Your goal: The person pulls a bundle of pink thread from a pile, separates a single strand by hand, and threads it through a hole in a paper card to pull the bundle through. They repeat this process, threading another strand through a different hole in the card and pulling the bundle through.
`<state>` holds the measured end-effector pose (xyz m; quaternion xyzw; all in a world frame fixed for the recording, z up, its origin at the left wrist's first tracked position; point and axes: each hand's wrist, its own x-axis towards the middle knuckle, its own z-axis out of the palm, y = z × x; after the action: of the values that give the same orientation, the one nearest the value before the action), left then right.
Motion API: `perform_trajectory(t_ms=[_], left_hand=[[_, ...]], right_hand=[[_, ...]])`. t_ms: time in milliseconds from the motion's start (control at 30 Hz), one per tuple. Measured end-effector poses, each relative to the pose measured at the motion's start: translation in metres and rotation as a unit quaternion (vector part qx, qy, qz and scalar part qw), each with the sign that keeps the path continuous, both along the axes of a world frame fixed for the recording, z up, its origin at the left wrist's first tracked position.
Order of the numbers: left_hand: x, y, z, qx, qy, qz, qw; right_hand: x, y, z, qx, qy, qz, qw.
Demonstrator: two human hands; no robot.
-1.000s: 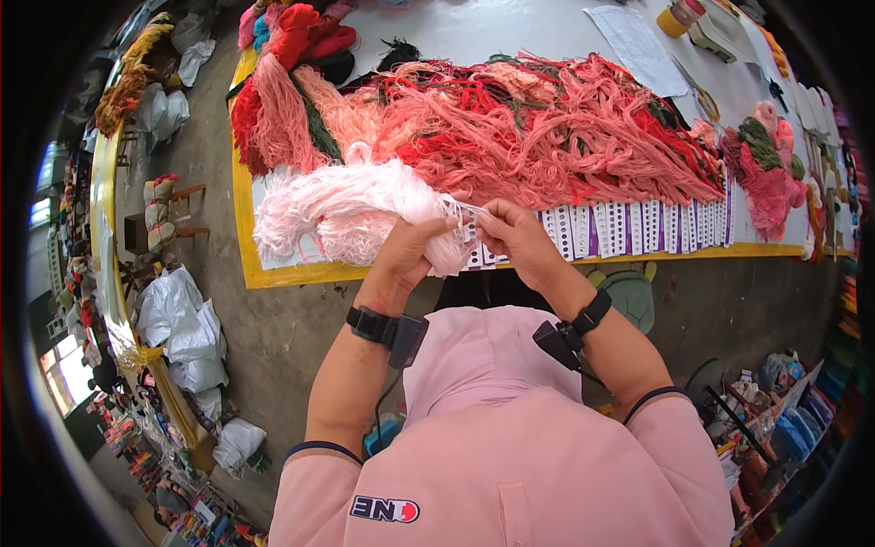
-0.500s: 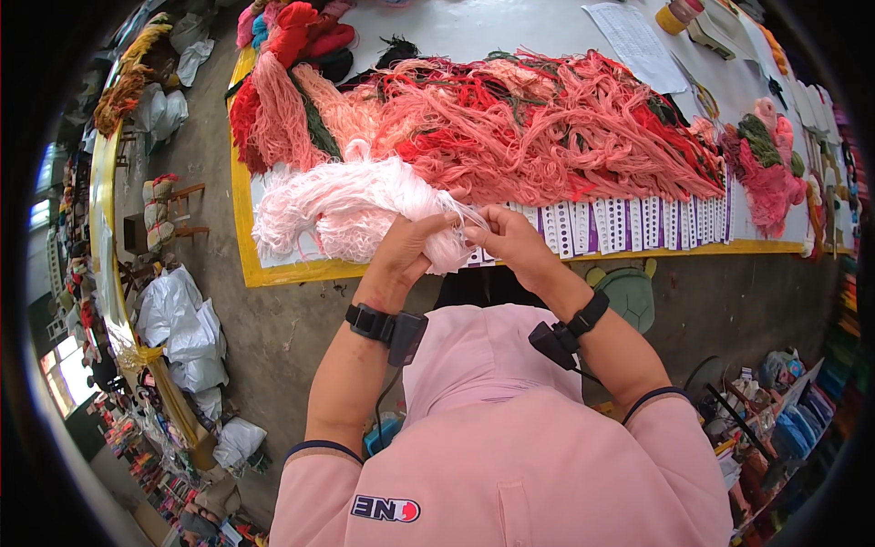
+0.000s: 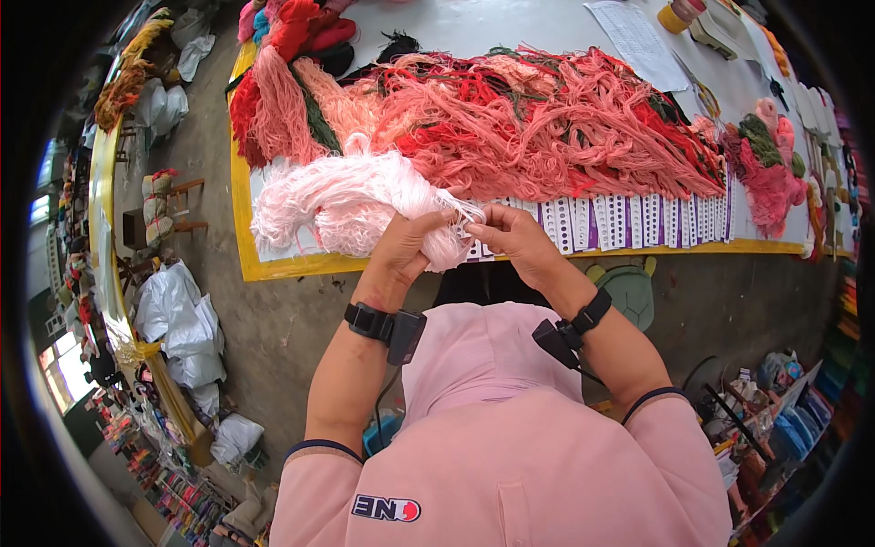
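A hank of pale pink yarn (image 3: 365,191) lies over the near left part of the table, its right end gathered at my hands. My left hand (image 3: 406,242) is closed around that end, thumb pressed on the strands. Close beside it, my right hand (image 3: 510,235) pinches a few loose threads at the tip of the same hank, thumb against fingers. Behind the hank spreads a large tangled heap of coral, red and dark green yarn (image 3: 538,128). A row of white cards with punched holes (image 3: 629,224) runs along the table edge, partly under the heap.
The white table (image 3: 474,27) has a yellow edge. A paper sheet (image 3: 638,41), scissors (image 3: 706,96) and a tape roll (image 3: 679,15) lie toward its far right. More pink and green yarn (image 3: 767,164) sits at the right. A green stool (image 3: 627,294) stands below the edge.
My hands stay almost in place at the end of the hank. The right fingers have shifted slightly on the threads, which now form a small loop between the hands.
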<state>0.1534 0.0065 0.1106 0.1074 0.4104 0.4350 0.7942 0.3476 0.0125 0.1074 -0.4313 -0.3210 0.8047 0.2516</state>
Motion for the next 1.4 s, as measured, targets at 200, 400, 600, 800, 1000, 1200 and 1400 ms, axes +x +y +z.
perform_trajectory(t_ms=[200,400,600,800,1000,1200,1400], left_hand=[[0.001,-0.001,0.001,0.001,-0.007,0.010,1.000],[0.007,-0.001,0.003,-0.002,0.006,0.020,1.000],[0.009,-0.001,-0.002,0.000,0.013,0.022,1.000],[0.008,-0.002,-0.009,-0.006,0.000,0.031,0.999],[0.005,-0.003,-0.008,-0.054,-0.056,0.039,0.996],[-0.001,-0.001,-0.009,-0.042,-0.078,0.017,0.996],[-0.001,0.000,-0.005,0.000,-0.018,-0.023,1.000]], right_hand=[[0.001,0.000,-0.006,-0.010,0.039,-0.016,0.999],[-0.015,-0.006,-0.003,0.013,0.025,-0.045,0.999],[-0.017,-0.005,-0.001,0.012,0.020,-0.040,0.999],[-0.010,-0.005,0.000,0.002,0.007,-0.045,0.999],[0.000,-0.002,0.001,-0.006,0.009,-0.023,1.000],[0.000,-0.002,-0.003,-0.028,0.057,-0.044,0.997],[0.001,0.001,-0.003,-0.020,0.066,-0.014,0.998]])
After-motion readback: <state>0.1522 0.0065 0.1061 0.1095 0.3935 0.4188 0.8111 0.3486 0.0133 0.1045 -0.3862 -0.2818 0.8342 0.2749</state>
